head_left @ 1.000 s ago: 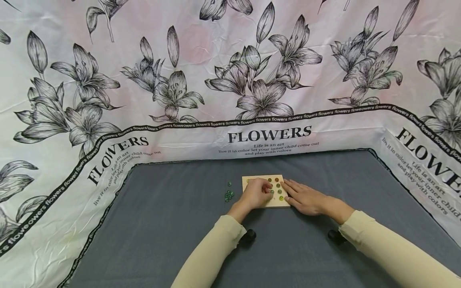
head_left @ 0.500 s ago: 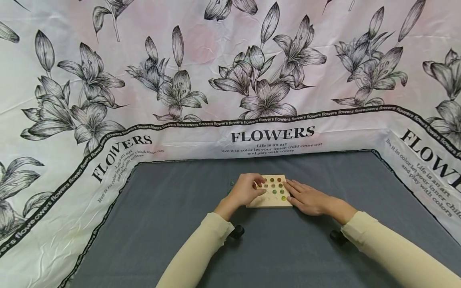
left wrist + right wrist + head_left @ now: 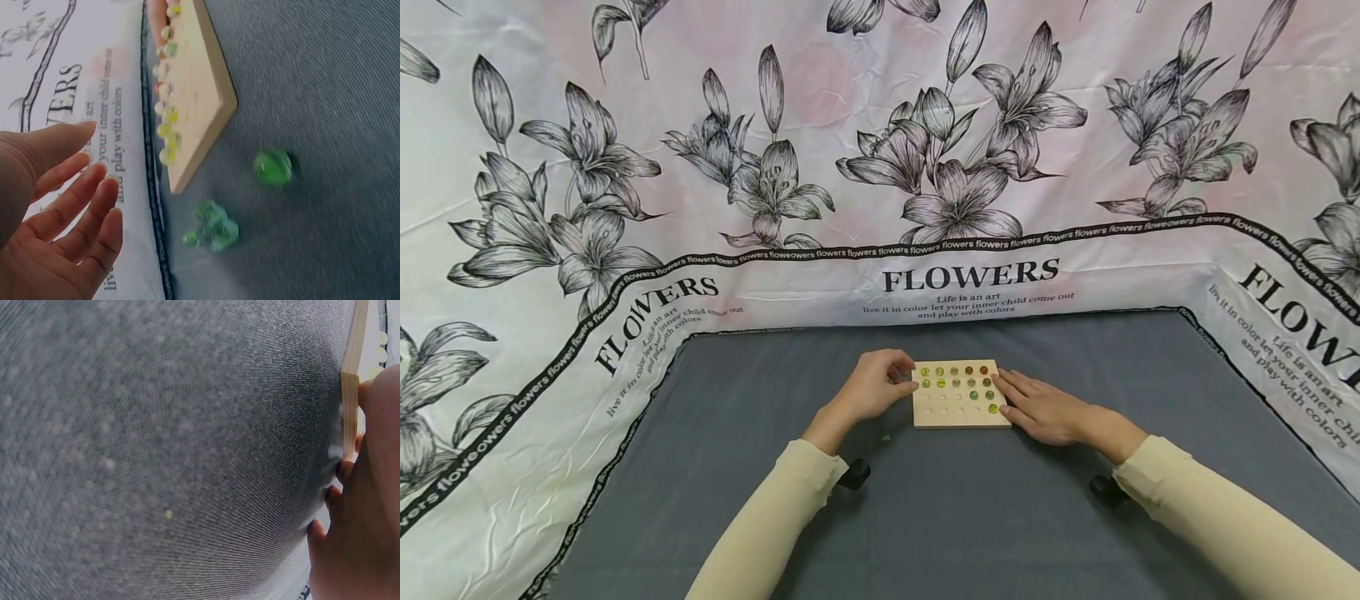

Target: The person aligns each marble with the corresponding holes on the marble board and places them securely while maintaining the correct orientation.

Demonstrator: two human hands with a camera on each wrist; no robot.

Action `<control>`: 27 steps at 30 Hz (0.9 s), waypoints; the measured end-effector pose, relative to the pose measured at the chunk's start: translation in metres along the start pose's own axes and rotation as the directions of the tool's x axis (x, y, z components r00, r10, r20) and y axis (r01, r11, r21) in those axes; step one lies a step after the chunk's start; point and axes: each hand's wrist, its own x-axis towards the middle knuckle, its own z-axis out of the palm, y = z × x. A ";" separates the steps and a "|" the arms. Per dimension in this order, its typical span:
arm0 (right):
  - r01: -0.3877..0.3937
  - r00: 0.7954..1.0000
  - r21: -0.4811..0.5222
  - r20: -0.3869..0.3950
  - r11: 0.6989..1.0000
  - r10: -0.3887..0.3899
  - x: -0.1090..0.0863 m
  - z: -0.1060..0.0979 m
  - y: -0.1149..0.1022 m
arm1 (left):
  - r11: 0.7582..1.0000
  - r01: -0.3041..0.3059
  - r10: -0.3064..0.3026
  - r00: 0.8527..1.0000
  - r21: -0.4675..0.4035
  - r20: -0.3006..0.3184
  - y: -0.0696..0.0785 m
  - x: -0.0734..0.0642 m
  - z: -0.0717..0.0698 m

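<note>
In the head view a pale wooden board with rows of round hollows lies on the grey cloth. Glass marbles in yellow, green and reddish tones fill its far rows, with a few more at its right side. My left hand hovers by the board's left edge, its fingers loosely bent and nothing between them in the left wrist view. Below it are a clump of green marbles and one separate green marble. My right hand lies flat along the board's right edge, fingertips touching it.
Grey cloth covers the table. Behind and at the sides rises a white flower-printed cloth. A dark round piece sits at the left wrist, another at the right.
My left hand has moved left, off the board, uncovering its left rows. One green marble now shows alone nearer to me. The right hand stays at the board's edge.
</note>
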 end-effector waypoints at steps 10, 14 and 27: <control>0.018 1.000 0.025 -0.012 1.000 -0.018 -0.002 0.001 -0.003 | 0.999 0.048 -0.048 0.999 0.026 0.019 -0.013 -0.019 -0.015; 0.000 1.000 0.025 -0.003 1.000 0.000 -0.001 0.002 -0.001 | 0.998 0.065 -0.065 0.997 0.025 0.034 -0.016 -0.026 -0.020; -0.011 1.000 0.026 0.011 1.000 0.011 -0.005 -0.011 -0.016 | 0.999 0.032 -0.035 0.994 0.026 0.102 -0.028 -0.049 -0.024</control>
